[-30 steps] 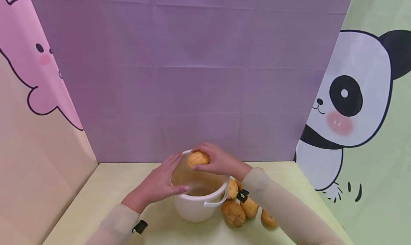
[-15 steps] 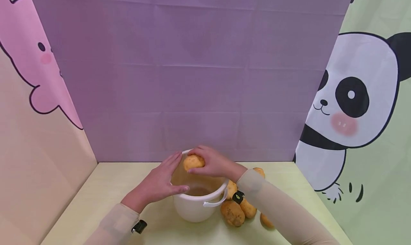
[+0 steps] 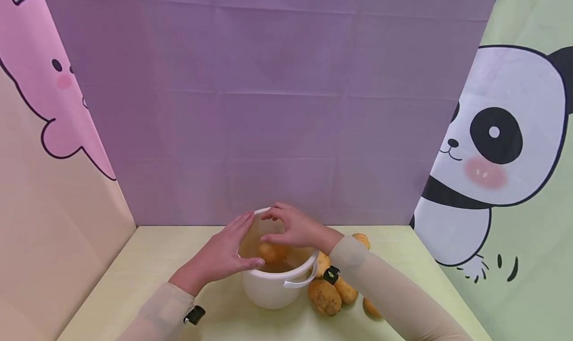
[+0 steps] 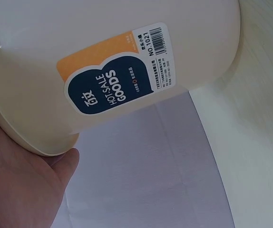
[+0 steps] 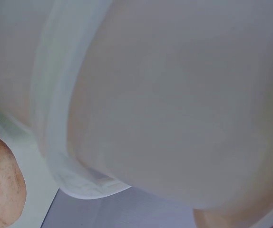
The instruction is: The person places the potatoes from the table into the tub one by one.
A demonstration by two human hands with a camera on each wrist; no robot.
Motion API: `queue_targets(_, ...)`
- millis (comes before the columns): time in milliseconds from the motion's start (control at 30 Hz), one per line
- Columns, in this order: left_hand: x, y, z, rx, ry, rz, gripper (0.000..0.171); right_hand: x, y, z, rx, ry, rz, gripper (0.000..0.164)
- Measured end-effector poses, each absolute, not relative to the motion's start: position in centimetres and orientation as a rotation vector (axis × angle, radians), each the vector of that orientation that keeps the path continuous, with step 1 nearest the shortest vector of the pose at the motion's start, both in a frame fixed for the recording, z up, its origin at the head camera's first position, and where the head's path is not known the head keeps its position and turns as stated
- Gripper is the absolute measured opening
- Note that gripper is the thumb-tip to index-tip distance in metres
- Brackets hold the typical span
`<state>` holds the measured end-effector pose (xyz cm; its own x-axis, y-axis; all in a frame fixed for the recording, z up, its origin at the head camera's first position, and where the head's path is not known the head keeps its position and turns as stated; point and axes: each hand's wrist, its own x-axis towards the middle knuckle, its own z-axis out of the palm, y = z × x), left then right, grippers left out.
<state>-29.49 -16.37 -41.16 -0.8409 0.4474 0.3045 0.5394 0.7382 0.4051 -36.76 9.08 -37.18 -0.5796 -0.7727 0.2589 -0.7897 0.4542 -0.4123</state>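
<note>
A white plastic bucket with a handle stands at the middle of the table. My left hand rests on its left rim, fingers straight along the edge and thumb over the near rim. In the left wrist view, that hand lies against the rim below a printed label. Above the bucket's mouth hovers my right hand, fingers and thumb apart with nothing between them. A potato is inside the bucket, below that hand; whether it touches the bottom is unclear.
Several potatoes lie on the table right of the bucket, some partly behind the right sleeve. One potato shows beside the bucket in the right wrist view. A purple backdrop rises behind the table.
My right hand carried the potato slightly left over the bucket, then let go. The potato dropped from its fingers into the bucket. My left hand stayed on the rim.
</note>
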Motion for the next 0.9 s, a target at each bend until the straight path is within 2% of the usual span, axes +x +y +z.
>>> queue_targets(333, -29.6, -16.4, -41.2, -0.796, -2.743, -0.737, 0.120, -37.0, 9.2, -37.2, 1.432, -2.634, 0.787, 0.055)
queue_targets(567, -29.7, -16.6, -41.3, -0.801, -2.725, -0.729, 0.117, -37.2, 9.8, -37.4, 1.422, -2.585, 0.787, 0.050)
queue_targets(900, -29.8, -16.6, -41.4, -0.780, -2.735, -0.737, 0.120, -37.1, 11.7, -38.1, 1.423, -2.500, 0.935, 0.042)
